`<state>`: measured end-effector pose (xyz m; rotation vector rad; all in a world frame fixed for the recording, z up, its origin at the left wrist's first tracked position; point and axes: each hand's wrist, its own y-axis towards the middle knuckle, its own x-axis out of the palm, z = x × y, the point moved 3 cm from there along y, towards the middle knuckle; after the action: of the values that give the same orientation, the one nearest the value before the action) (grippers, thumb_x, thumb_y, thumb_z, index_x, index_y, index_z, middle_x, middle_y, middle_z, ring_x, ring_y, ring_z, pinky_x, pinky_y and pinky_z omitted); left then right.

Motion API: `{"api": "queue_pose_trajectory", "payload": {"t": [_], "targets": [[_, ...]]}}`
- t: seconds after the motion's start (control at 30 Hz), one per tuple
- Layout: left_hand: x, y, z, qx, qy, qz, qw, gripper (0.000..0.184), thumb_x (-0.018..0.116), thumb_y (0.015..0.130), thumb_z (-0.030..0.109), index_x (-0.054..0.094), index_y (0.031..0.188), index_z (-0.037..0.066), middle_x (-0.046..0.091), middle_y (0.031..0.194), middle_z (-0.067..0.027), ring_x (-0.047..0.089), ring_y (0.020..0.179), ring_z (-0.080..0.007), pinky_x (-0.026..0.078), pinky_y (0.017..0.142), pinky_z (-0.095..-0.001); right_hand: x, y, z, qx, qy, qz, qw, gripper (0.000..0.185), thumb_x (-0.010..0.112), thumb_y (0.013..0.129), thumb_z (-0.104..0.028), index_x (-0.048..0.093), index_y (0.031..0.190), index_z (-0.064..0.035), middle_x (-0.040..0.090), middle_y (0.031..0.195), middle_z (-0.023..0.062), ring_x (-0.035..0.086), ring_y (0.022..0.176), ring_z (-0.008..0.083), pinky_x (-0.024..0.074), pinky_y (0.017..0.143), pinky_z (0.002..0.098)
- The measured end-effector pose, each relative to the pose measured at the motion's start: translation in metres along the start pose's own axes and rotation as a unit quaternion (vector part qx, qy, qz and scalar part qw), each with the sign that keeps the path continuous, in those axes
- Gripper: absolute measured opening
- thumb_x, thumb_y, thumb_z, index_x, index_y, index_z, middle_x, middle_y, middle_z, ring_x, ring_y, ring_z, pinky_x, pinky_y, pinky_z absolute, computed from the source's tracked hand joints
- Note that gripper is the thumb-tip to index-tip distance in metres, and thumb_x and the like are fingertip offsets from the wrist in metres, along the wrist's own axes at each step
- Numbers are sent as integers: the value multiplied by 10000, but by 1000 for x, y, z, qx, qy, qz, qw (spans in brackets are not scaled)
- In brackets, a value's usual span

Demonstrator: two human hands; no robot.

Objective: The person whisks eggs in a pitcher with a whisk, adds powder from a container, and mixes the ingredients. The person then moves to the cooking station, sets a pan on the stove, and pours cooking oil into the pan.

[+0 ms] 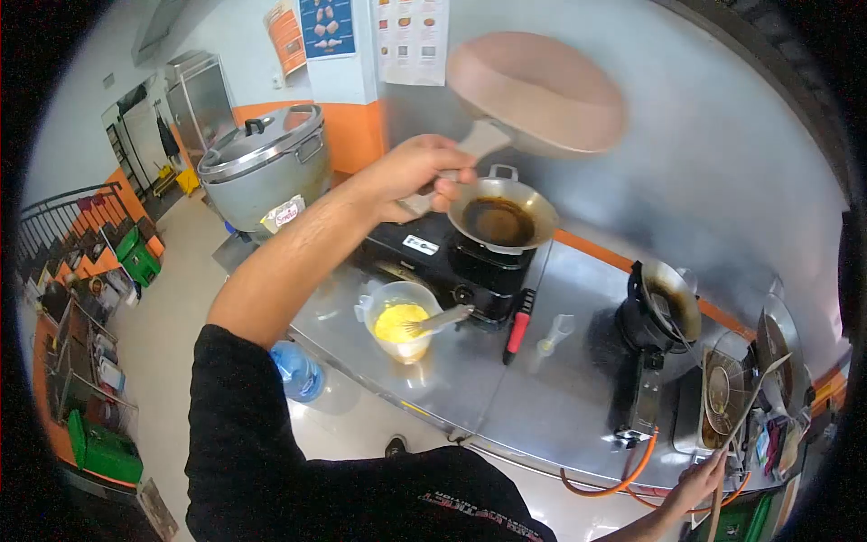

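Note:
My left hand point(429, 172) is closed round the pale handle of a frying pan point(542, 95), which is raised and tilted above the stove. Below it, a small two-handled wok point(501, 221) with dark liquid or residue sits on a black portable stove point(406, 257). At the lower right my right hand point(697, 483) grips a long-handled kitchen tool with a wooden handle point(717, 510); its head is hard to make out among the other utensils. A plastic jug point(397, 341) of yellow beaten mixture stands in front of the stove, a whisk point(440, 319) leaning in it.
A red-and-black gas lighter point(518, 327) and a clear plastic spoon point(555, 334) lie on the steel counter point(524, 406). Further right are another pan on a burner point(664, 312) with an orange hose point(623, 488) and a metal container point(694, 420). A large rice cooker point(266, 172) stands left.

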<state>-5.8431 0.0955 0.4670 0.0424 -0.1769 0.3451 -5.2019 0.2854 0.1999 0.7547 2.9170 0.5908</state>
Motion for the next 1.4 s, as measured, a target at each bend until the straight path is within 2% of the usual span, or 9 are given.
{"api": "queue_pose_trajectory", "payload": {"t": [0.3,0.33,0.37,0.43,0.5,0.53,0.73,0.8,1.4], "targets": [[-266,8,-84,-34,-39,60,997,79,543,913,71,494,961,31,501,729,8,440,515,-27,358,382,-173,130,-134,-111,39,-17,-77,996,448,556,985,-279,511,1360,-39,315,608,-96,277,475,-6,194,397,201],[-279,8,-93,-44,-59,89,993,65,534,914,84,499,908,30,491,680,11,449,494,-41,361,377,-189,128,-123,-77,-65,-93,-91,989,452,552,985,-279,509,1365,-39,327,620,-97,273,491,0,189,413,209],[-289,8,-104,-55,-78,116,989,94,525,915,98,503,855,29,480,631,14,458,473,-54,364,373,-205,151,-150,-108,14,-93,-97,991,496,540,985,-288,474,1390,-9,634,959,56,365,579,38,278,481,210],[-322,6,-135,-57,-74,97,991,85,529,913,99,503,860,39,477,629,17,460,476,-54,349,365,-196,182,-179,-138,74,-68,-170,980,451,529,991,-234,491,1372,3,614,908,24,406,649,48,327,549,203],[-331,-3,-148,-64,-102,113,986,74,540,911,94,483,932,52,505,690,-6,460,489,-55,352,371,-198,203,-195,-136,8,-70,-168,983,447,531,992,-230,502,1352,34,557,797,-28,460,669,50,358,569,202],[-330,-5,-153,-70,-103,94,988,74,540,911,94,483,932,52,505,690,-6,460,489,-55,352,371,-198,213,-201,-138,-44,-114,-161,979,447,558,984,-235,514,1341,30,400,681,-98,309,556,-2,203,476,189],[-363,-12,-182,-107,-63,137,983,100,506,939,89,446,1005,133,534,755,-39,436,497,-52,366,369,-191,245,-230,-151,-38,-119,-172,977,456,551,982,-215,496,1348,52,464,722,-79,331,576,6,226,490,199],[-369,-11,-188,-115,-85,131,981,101,521,945,102,445,997,143,532,751,-39,439,502,-55,362,374,-195,253,-238,-159,-37,-158,-184,969,417,544,965,-165,520,1294,90,661,1029,147,577,927,143,441,838,259],[-378,19,-215,-118,-99,119,981,179,569,928,119,409,1008,116,546,772,-55,465,516,-84,387,410,-240,212,-283,94,0,-366,-122,922,388,527,956,-162,536,1243,99,606,1178,301,601,1111,402,472,938,410]]}}
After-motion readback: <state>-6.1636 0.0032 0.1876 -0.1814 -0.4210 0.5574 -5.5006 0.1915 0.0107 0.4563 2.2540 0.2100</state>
